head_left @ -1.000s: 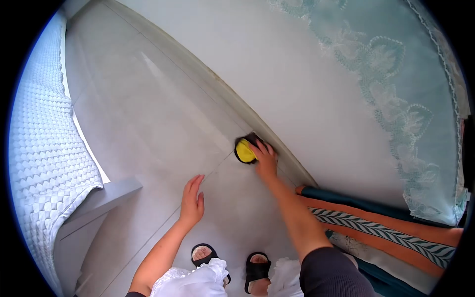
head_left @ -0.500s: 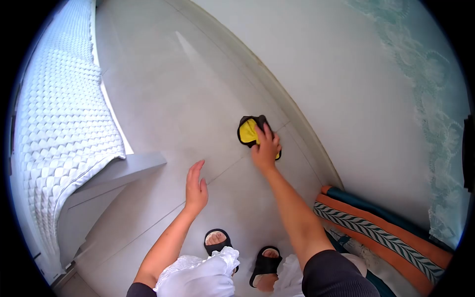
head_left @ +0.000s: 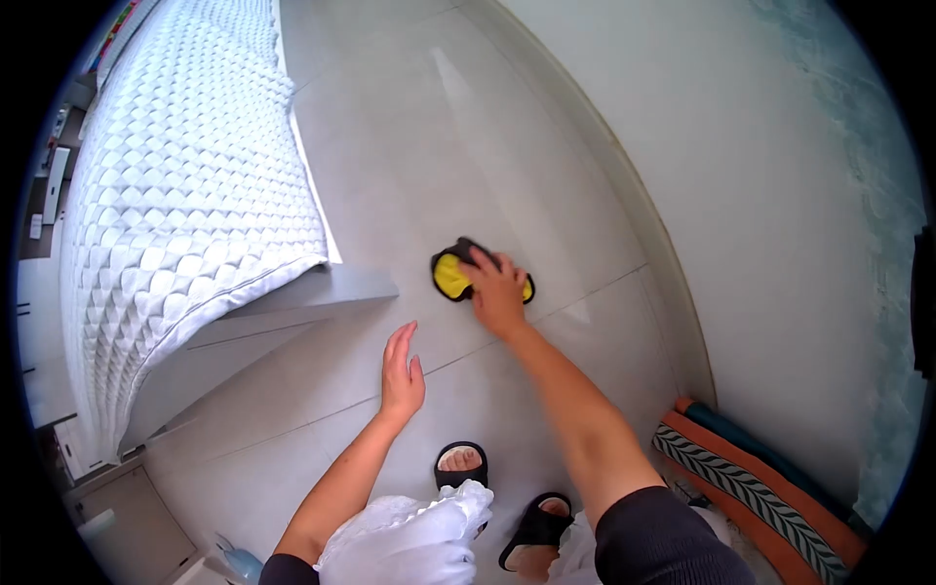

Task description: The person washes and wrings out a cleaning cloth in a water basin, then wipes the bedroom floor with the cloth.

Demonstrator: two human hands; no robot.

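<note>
A yellow cloth with black edging point(head_left: 451, 278) lies bunched on the grey tiled floor point(head_left: 390, 166). My right hand point(head_left: 500, 298) is over it, fingers bent and gripping its folds; part of the cloth is hidden beneath the palm. To the left and nearer to me, my left hand point(head_left: 401, 378) hangs above the floor, holding nothing, with its fingers stretched out and its thumb apart.
At left stands a bed with a white quilted cover point(head_left: 195, 185); its grey frame corner point(head_left: 361, 285) juts toward my hands. A white wall point(head_left: 741, 195) runs along the right. Orange and teal folded fabric point(head_left: 751, 497) lies lower right. My sandalled feet point(head_left: 461, 464) are below.
My right hand has moved the cloth leftward, away from the wall and toward the bed. The view has turned, so the bed appears further right. My left hand stays open.
</note>
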